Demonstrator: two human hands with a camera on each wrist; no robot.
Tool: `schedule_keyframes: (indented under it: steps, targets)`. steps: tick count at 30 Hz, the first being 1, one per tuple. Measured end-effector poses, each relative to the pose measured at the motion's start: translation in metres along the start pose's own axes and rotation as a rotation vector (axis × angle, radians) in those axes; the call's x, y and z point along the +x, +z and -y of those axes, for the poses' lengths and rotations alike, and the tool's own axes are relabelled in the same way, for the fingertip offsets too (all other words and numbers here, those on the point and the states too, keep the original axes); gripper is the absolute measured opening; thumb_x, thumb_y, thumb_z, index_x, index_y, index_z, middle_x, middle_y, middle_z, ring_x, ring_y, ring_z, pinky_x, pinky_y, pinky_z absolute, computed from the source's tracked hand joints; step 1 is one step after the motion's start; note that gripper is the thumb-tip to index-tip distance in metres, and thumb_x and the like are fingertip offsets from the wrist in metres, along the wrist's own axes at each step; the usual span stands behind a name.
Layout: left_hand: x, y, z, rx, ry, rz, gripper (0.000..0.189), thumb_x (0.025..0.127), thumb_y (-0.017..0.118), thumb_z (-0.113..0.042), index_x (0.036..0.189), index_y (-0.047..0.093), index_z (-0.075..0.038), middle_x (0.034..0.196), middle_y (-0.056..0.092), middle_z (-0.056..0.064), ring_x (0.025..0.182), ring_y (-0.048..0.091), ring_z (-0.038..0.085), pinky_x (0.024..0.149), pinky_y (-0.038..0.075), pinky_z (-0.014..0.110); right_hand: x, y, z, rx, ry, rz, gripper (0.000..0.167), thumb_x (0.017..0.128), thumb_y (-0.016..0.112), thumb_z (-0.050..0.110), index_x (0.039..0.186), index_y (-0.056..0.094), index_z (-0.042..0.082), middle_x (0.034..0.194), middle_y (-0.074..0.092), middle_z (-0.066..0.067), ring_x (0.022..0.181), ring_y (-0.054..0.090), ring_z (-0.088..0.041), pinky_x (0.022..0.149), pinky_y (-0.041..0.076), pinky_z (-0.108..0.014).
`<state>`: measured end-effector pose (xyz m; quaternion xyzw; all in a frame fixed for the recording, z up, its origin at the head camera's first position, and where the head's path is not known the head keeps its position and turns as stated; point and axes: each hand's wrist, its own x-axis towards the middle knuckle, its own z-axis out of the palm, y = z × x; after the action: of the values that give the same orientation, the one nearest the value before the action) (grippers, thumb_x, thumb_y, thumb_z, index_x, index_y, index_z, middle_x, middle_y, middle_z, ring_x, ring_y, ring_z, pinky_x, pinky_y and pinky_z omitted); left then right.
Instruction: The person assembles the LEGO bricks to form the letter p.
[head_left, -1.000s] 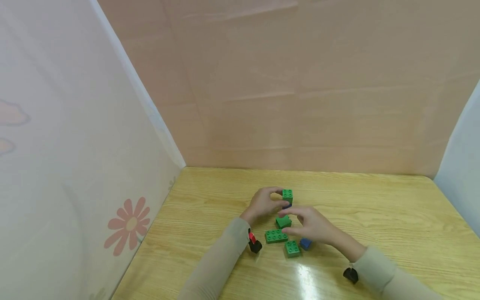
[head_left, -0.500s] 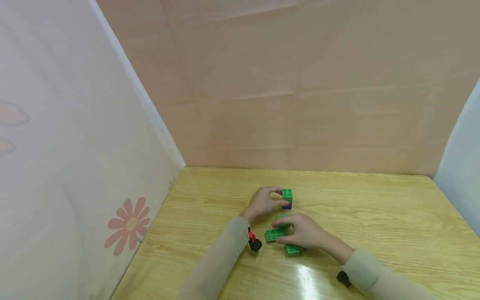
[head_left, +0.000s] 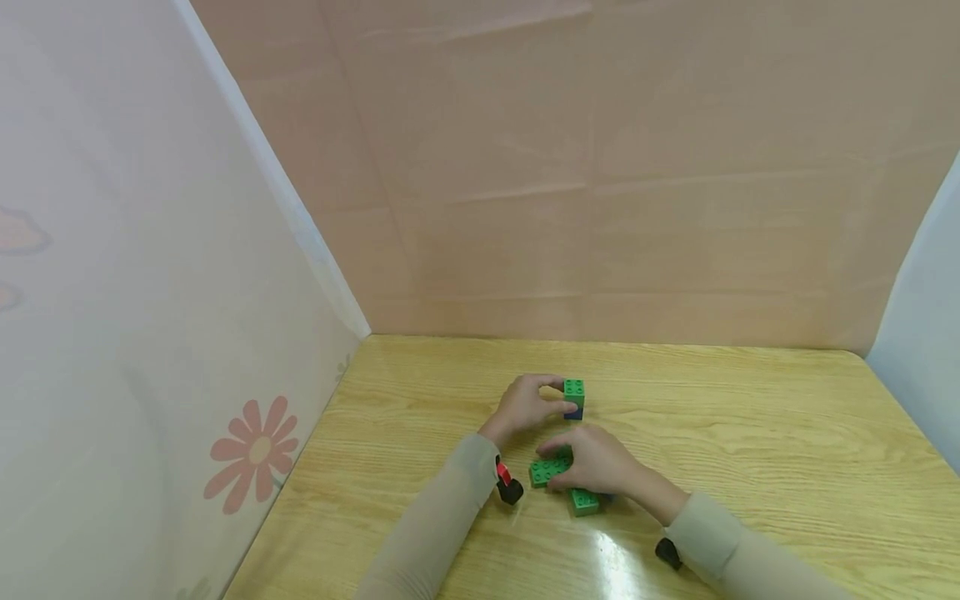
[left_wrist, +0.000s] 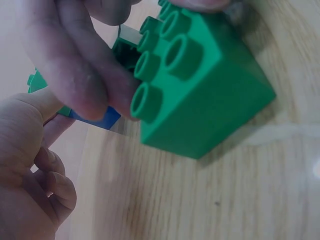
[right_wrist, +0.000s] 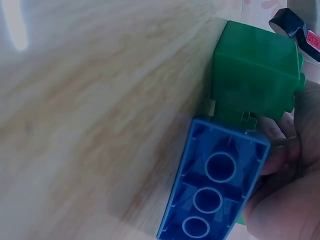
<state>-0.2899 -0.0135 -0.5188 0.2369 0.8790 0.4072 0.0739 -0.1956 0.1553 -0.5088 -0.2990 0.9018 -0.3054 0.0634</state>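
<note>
My left hand (head_left: 522, 411) pinches a small upright stack: a green two-by-two brick (head_left: 573, 388) on top of a blue brick (head_left: 574, 413). Closer to me, my right hand (head_left: 596, 462) has its fingers along the far side of a long green brick (head_left: 539, 474) and its thumb at the near side. The left wrist view gives this long brick (left_wrist: 210, 110) up close, fingertips right at its studs. Behind those fingers a dark green brick (left_wrist: 127, 54) partly shows; from the head it is mostly hidden by the right hand.
Just in front of the right hand lies a green two-by-two brick (head_left: 584, 502). A blue brick (right_wrist: 215, 175) rests on its side below the right wrist, hollow underside showing. The wooden table (head_left: 787, 442) meets a tan backdrop (head_left: 480, 250) at its far edge.
My right hand has moved left and slightly toward me, from above the bricks down onto the long green brick. The left hand keeps its hold on the stack.
</note>
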Motion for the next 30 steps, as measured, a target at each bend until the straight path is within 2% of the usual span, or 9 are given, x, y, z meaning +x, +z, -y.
schedule_keyframes:
  steps: [6, 15, 24, 30]
  targets:
    - [0.0, 0.001, 0.001, -0.017, 0.001, -0.003, 0.044, 0.089, 0.082, -0.046, 0.125, 0.076, -0.021, 0.127, 0.07, -0.012, 0.127, 0.059, 0.013, 0.105, 0.048, 0.041, 0.0, 0.001, 0.001, 0.001, 0.007, -0.001, 0.04, 0.077, 0.093, 0.035, 0.113, 0.081, 0.02, 0.108, 0.076, 0.015, 0.103, 0.07, -0.013, 0.086, 0.056, -0.04]
    - [-0.001, 0.001, -0.002, -0.027, -0.001, -0.009, 0.045, 0.089, 0.082, -0.046, 0.126, 0.076, -0.021, 0.126, 0.07, -0.011, 0.128, 0.059, 0.014, 0.106, 0.047, 0.042, -0.001, 0.003, 0.003, -0.051, 0.002, -0.002, 0.039, 0.075, 0.093, 0.035, 0.111, 0.081, 0.023, 0.108, 0.076, 0.013, 0.098, 0.068, -0.009, 0.082, 0.055, -0.038]
    - [-0.003, 0.0, 0.0, -0.016, -0.013, -0.009, 0.047, 0.09, 0.082, -0.046, 0.127, 0.075, -0.02, 0.135, 0.067, -0.007, 0.129, 0.059, 0.017, 0.105, 0.048, 0.043, -0.005, 0.001, 0.005, 0.014, -0.005, -0.026, 0.039, 0.079, 0.092, 0.037, 0.113, 0.081, 0.024, 0.109, 0.076, 0.013, 0.098, 0.069, -0.011, 0.082, 0.055, -0.037]
    - [-0.004, 0.0, -0.002, -0.027, -0.026, -0.007, 0.047, 0.089, 0.082, -0.046, 0.128, 0.075, -0.021, 0.132, 0.068, -0.009, 0.127, 0.06, 0.017, 0.103, 0.05, 0.043, -0.008, -0.008, 0.004, 0.051, 0.026, -0.051, 0.039, 0.081, 0.091, 0.039, 0.115, 0.081, 0.025, 0.113, 0.074, 0.016, 0.104, 0.068, -0.012, 0.085, 0.056, -0.04]
